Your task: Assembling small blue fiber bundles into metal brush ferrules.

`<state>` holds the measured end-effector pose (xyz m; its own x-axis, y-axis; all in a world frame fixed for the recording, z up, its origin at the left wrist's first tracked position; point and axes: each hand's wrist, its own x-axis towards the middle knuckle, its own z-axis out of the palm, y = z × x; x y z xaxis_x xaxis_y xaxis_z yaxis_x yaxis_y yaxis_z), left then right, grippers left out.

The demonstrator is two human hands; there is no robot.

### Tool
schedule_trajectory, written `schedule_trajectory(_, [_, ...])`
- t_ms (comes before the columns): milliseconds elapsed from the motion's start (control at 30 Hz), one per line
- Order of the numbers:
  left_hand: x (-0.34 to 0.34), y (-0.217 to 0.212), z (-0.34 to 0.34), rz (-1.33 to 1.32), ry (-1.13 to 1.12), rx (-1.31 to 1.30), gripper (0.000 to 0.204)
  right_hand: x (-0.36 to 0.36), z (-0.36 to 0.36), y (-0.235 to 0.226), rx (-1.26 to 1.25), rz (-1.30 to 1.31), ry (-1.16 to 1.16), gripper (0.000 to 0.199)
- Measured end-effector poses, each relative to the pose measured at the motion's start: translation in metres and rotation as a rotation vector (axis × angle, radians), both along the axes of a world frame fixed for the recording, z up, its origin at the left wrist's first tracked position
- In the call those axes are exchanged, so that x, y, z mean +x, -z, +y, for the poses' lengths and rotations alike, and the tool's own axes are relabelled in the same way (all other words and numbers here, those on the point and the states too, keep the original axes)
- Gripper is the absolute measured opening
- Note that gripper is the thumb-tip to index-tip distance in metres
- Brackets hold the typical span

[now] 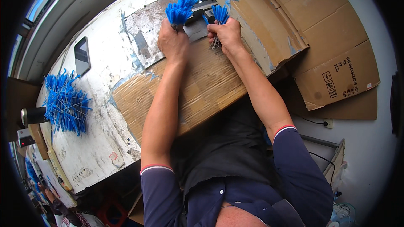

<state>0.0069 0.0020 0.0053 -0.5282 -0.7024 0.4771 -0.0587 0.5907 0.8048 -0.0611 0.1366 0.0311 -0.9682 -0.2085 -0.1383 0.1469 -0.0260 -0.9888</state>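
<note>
Head view is showing, near the top centre of the frame, the left hand (pixel 172 42) clenching its fingers around a thick bundle of blue-tipped wires (pixel 180 10), with the blue ends fanning upward. Just to the right, the right hand (pixel 228 35) is gripping a thinner bundle (pixel 219 17) in the same closed way, thin metal stems sticking out below the fist. Both bundles are standing at a small grey machine (pixel 201 10) (its working part is hidden). I judge the person is feeding or sorting the pieces there; the next move is calling for a steady, even grip. Under the wrists a worn cardboard sheet (pixel 202 88) is lying. At the left edge a loose heap of blue pieces (pixel 65 103) is resting on the white table (pixel 97 143), beside a dark phone (pixel 82 54).
</note>
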Motion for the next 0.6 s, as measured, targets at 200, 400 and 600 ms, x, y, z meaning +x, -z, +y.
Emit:
schedule_trajectory(200, [0.001,-0.003,0.000,0.105,0.020,0.034,0.013,0.000,-0.004,-0.002,0.021,0.043,0.015,0.019])
schedule_trajectory(400, [0.000,0.005,-0.005,0.060,-0.031,-0.082,0.018,0.006,-0.007,-0.004,-0.075,0.010,0.049,0.018])
schedule_trajectory(600, [0.001,0.004,-0.001,-0.096,0.046,-0.186,0.013,-0.001,0.008,0.006,-0.307,-0.106,-0.043,0.019])
